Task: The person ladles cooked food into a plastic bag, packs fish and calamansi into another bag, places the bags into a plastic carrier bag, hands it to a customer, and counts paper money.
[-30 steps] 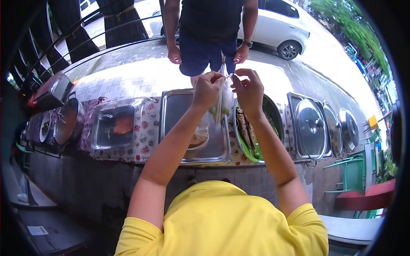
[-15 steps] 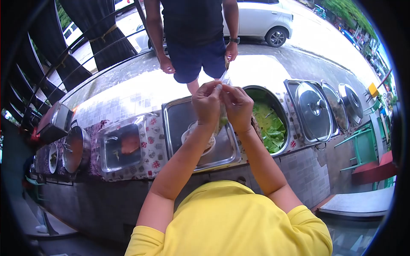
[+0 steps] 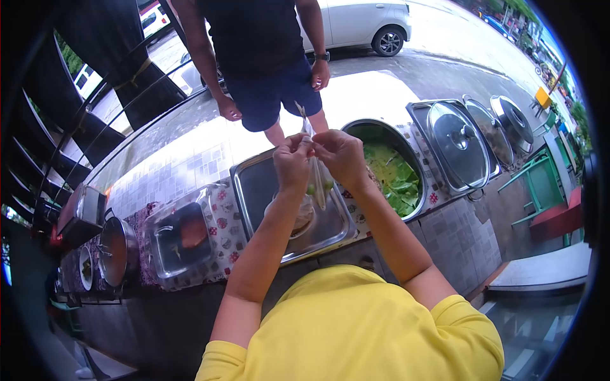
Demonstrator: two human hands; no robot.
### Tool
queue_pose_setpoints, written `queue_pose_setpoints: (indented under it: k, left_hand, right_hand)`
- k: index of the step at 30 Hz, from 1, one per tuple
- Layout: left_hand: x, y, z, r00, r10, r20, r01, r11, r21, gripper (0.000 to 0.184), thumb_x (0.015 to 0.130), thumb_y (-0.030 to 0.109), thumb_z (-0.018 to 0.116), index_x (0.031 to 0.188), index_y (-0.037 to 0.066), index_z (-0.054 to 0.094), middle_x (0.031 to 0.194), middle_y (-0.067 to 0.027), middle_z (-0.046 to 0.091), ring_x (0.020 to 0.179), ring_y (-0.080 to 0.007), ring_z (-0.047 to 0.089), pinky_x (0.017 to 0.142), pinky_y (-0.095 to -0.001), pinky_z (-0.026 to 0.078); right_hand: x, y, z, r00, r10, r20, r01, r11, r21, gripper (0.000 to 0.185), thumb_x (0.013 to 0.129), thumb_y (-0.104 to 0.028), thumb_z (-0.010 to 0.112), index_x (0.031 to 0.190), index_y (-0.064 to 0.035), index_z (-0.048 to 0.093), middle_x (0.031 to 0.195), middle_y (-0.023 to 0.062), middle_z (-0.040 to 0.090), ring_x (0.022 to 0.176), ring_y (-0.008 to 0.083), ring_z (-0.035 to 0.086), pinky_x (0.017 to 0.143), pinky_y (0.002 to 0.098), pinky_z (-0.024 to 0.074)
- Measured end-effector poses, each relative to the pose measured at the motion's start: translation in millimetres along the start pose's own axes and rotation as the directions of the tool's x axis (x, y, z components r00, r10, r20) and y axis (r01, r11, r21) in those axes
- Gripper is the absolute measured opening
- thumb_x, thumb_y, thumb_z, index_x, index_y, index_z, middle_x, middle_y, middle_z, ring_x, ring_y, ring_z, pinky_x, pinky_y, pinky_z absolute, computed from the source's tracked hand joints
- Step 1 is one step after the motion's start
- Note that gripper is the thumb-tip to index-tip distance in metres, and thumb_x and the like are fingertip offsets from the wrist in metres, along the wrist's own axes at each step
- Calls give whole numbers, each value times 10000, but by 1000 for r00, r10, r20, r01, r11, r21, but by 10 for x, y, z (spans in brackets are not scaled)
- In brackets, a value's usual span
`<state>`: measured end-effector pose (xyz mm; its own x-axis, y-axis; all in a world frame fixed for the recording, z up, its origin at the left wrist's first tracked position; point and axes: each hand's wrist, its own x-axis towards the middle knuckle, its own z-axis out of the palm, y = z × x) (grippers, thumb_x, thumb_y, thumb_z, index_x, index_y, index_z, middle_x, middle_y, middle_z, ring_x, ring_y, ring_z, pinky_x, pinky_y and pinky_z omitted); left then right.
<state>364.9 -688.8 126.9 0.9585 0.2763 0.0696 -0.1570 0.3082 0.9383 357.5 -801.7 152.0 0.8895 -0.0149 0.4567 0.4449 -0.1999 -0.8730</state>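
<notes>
A clear plastic bag (image 3: 319, 184) with small green pieces in its bottom hangs from my fingers. My left hand (image 3: 293, 162) pinches its gathered neck, and my right hand (image 3: 342, 155) grips the neck from the other side. The bag's loose top sticks up beyond my fingertips. Below my hands lies a steel tray (image 3: 257, 180), and on it a bowl (image 3: 302, 219) with food, partly hidden by my left forearm. Right of my right hand is a large oval pot (image 3: 416, 203) with green leaves in yellowish liquid.
A person (image 3: 260, 57) in dark clothes stands across the counter. Left are a clear-walled tray (image 3: 159, 254) with reddish food, and a steel pot (image 3: 130, 244). Lidded trays (image 3: 454, 136) stand right, near green chairs (image 3: 534, 187). A white car (image 3: 356, 25) is parked behind.
My view has turned, shifting the counter and person leftward. My hands have come slightly lower with the bag, whose green contents now show between my forearms.
</notes>
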Motion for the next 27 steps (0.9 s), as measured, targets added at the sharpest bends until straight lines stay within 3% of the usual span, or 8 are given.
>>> queue_pose_setpoints:
  k: [3, 9, 15, 20, 21, 23, 24, 27]
  left_hand:
    - [-2, -83, -23, 1000, -12, 11, 12, 1000, -29, 94, 859, 44, 585, 917, -18, 623, 802, -52, 627, 678, -90, 588, 626, -202, 491]
    - [-60, 17, -27, 999, 4, 35, -7, 996, 92, 96, 849, 41, 597, 904, -30, 630, 810, -77, 646, 709, -107, 624, 668, -218, 522]
    - [-22, 29, -174, 991, 24, 128, -54, 972, 229, 98, 844, 52, 608, 884, -28, 647, 806, -72, 653, 682, -106, 626, 628, -220, 527]
    - [12, 123, -313, 961, -60, 269, -50, 922, 384, 131, 851, 82, 603, 909, -28, 643, 801, -60, 653, 659, -100, 622, 614, -216, 530]
    - [72, 109, -373, 936, -176, 305, 93, 959, 266, 135, 856, 82, 596, 922, -29, 639, 808, -60, 653, 670, -103, 624, 621, -216, 530]
    - [191, 56, -504, 831, -374, 411, 393, 919, 41, 146, 864, 81, 582, 948, -29, 630, 823, -60, 651, 690, -110, 628, 636, -214, 530]
    - [205, 26, -534, 827, -385, 409, 426, 905, -10, 146, 866, 75, 578, 957, -30, 625, 834, -62, 650, 706, -115, 630, 650, -216, 530]
    - [208, -24, -552, 820, -403, 406, 493, 858, -143, 145, 872, 56, 565, 975, -32, 616, 866, -69, 647, 750, -128, 633, 691, -220, 529]
  right_hand:
    - [-38, 74, 88, 996, -90, -30, 88, 995, -45, 117, 756, -42, 653, 841, 37, 662, 775, 155, 643, 647, 222, 657, 603, 294, 522]
    - [-110, 129, 80, 997, -72, -24, 68, 991, -118, 117, 774, -53, 639, 860, 24, 660, 786, 154, 639, 659, 238, 650, 607, 307, 515]
    - [-15, 218, 66, 983, -145, 112, 169, 955, -246, 118, 765, -76, 636, 828, 24, 627, 776, 146, 634, 656, 237, 636, 607, 322, 501]
    - [6, 260, 81, 989, -31, 147, 60, 978, -200, 108, 769, -74, 625, 807, 26, 613, 730, 126, 631, 640, 197, 626, 595, 314, 494]
    - [18, 270, 97, 989, 12, 146, 16, 981, -193, 103, 776, -72, 621, 806, 26, 613, 720, 115, 631, 635, 182, 622, 593, 308, 494]
    - [48, 453, 108, 952, 174, 252, -207, 972, 114, 100, 791, -76, 620, 812, 22, 615, 711, 91, 633, 632, 147, 612, 597, 293, 495]
    - [51, 559, 120, 917, 236, 322, -324, 912, 252, 100, 799, -78, 620, 815, 20, 616, 706, 79, 633, 630, 129, 606, 599, 285, 495]
    - [18, 635, 218, 958, 166, 235, -230, 933, 278, 114, 811, -88, 624, 840, 22, 625, 708, 57, 636, 625, 100, 593, 604, 266, 497]
